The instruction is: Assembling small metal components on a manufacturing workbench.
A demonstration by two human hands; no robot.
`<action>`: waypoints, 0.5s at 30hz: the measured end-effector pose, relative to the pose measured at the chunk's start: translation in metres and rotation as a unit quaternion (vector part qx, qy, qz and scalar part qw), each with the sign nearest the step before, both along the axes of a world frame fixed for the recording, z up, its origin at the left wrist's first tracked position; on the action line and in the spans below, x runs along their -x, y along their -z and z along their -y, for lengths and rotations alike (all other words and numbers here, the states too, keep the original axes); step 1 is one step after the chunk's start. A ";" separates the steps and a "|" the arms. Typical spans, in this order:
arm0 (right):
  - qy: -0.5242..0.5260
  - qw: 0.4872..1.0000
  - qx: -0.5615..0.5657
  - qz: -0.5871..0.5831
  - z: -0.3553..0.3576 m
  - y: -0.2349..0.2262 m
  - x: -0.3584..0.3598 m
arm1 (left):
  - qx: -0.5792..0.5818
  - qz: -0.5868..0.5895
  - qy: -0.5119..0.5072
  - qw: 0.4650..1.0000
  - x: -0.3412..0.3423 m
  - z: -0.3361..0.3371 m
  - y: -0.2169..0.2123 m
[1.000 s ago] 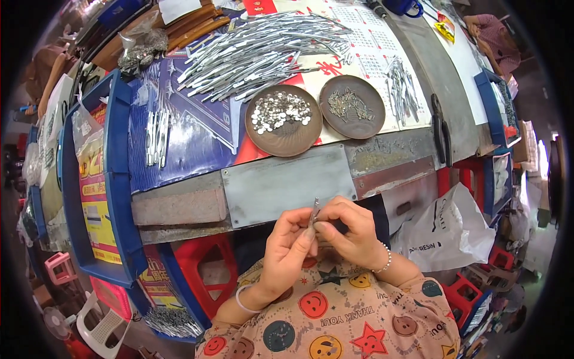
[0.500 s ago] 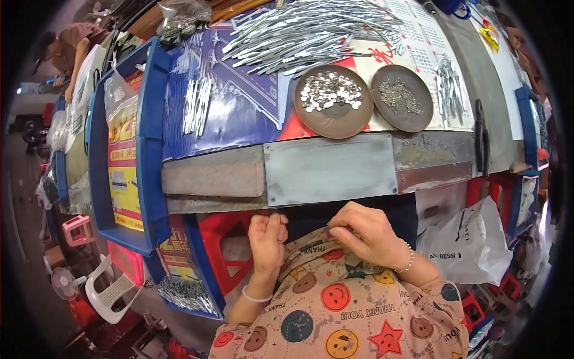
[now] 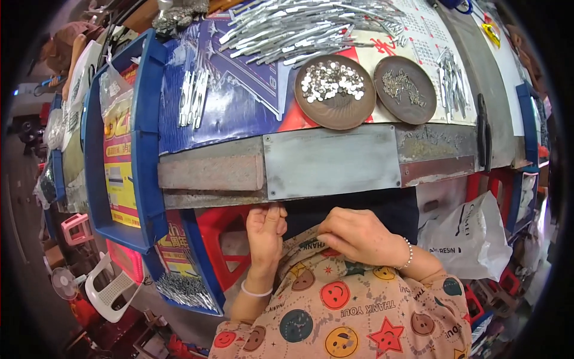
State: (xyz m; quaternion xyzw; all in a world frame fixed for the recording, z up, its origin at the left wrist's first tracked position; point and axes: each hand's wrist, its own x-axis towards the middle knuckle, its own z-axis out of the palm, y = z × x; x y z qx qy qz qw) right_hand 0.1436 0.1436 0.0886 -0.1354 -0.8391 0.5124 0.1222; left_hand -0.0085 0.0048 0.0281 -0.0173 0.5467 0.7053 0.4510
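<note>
My left hand (image 3: pixel 265 232) is closed just below the bench's front edge, its thumb pressed against the curled fingers. To its right, my right hand (image 3: pixel 362 236) is bent over with fingers curled and pressed together, near the upper part of the printed apron-like garment (image 3: pixel 335 293) over my lap. Whatever either hand pinches is hidden. Ahead of them a grey metal plate (image 3: pixel 332 163) is fixed on the bench edge. Behind it stand a brown dish (image 3: pixel 338 113) of shiny round discs and another brown dish (image 3: pixel 412 113) of small metal pins.
A large pile of metal strips (image 3: pixel 293 30) lies at the back, with smaller bunches at left (image 3: pixel 194 99) and right (image 3: pixel 451 84). A blue tray (image 3: pixel 152 143) stands at left, above a lower bin of metal pieces (image 3: pixel 185 292). A white bag (image 3: pixel 466 239) hangs at right.
The view has shifted slightly, moving the bench up in the picture. My right hand has moved a little left, nearer my left hand. Both hands stay closed.
</note>
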 end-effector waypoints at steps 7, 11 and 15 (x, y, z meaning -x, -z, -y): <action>0.018 1.000 0.004 0.021 0.001 0.002 -0.003 | -0.023 -0.011 0.156 0.987 -0.023 0.003 -0.028; 0.079 0.996 0.043 0.002 0.002 -0.001 -0.007 | -0.078 -0.037 0.213 0.973 -0.033 -0.007 -0.043; 0.147 0.987 0.024 -0.059 -0.001 -0.001 -0.009 | -0.126 -0.042 0.226 0.965 -0.038 -0.020 -0.049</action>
